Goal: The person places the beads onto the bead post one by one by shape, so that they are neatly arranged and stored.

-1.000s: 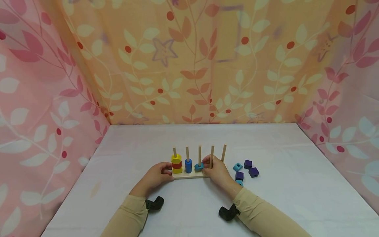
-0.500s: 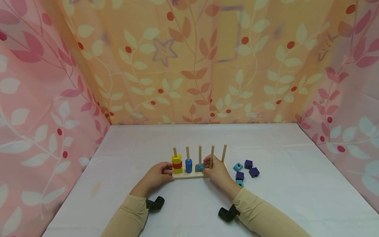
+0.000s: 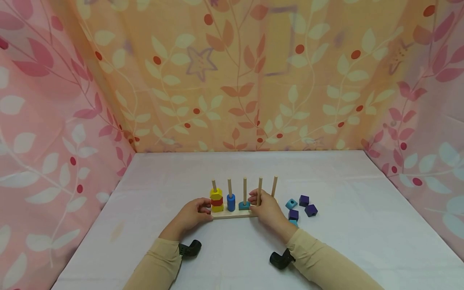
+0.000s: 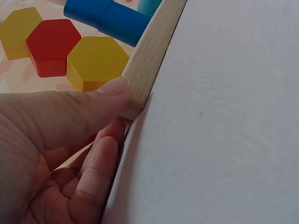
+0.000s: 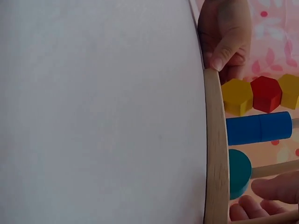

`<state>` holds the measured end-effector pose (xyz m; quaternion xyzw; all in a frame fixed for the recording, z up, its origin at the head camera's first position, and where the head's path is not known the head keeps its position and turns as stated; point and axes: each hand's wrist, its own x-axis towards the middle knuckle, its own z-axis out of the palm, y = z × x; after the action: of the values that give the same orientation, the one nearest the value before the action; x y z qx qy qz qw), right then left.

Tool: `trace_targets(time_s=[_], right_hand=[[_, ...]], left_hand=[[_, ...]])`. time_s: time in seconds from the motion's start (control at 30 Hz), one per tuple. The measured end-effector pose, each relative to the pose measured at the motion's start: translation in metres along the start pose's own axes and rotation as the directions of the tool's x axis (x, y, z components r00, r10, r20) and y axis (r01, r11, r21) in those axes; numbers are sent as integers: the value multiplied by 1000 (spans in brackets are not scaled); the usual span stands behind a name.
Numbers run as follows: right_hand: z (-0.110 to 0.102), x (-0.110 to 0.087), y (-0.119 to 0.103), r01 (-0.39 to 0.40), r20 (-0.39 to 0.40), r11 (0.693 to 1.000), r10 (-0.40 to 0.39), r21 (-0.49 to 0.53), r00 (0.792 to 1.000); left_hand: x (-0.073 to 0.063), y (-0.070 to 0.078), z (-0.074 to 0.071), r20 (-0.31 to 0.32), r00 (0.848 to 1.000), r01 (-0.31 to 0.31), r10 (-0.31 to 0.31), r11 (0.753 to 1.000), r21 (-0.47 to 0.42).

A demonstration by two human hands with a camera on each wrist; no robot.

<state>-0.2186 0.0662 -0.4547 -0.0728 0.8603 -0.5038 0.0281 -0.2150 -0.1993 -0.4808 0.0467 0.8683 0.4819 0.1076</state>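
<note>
My left hand [image 3: 189,215] grips the left end of a wooden peg stacker [image 3: 232,214], thumb on the base's front edge and fingers behind its end. The first peg bears yellow and red hexagonal blocks [image 4: 53,44]; the second holds blue cylinders [image 5: 259,128]. At the foot of the third peg sits a teal block [image 5: 238,173] with a curved side, flat on the base. My right hand [image 3: 269,210] is beside it, around the fourth peg, its thumb [image 5: 275,187] just off the block and its fingers loosely bent. The two right pegs carry no blocks.
To the right of the stacker, several purple blocks [image 3: 311,210] and light-blue blocks [image 3: 291,204] lie loose on the white cloth [image 3: 348,241]. One light-blue block is partly hidden by my right wrist. A floral curtain [image 3: 232,80] stands behind the table.
The teal block was tilted on the third peg and now lies level on the base. My right fingers have drawn slightly right, off the block. The left hand keeps its hold.
</note>
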Motion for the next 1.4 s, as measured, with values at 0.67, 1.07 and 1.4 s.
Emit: trace_targets(time_s=[0.67,1.07,1.4], right_hand=[[-44,-21,-6,107,121,992,-114,60,986],[-87,-39,17,95,153,995,-99,29,983],[-111,-53,39,86,223,994,-69,-70,972]], left_hand=[[2,-3,-1,4,1000,4,-4,1000,1],[3,-3,-1,3,1000,3,-3,1000,10],[5,-3,1,-6,1000,29,-29,1000,0]])
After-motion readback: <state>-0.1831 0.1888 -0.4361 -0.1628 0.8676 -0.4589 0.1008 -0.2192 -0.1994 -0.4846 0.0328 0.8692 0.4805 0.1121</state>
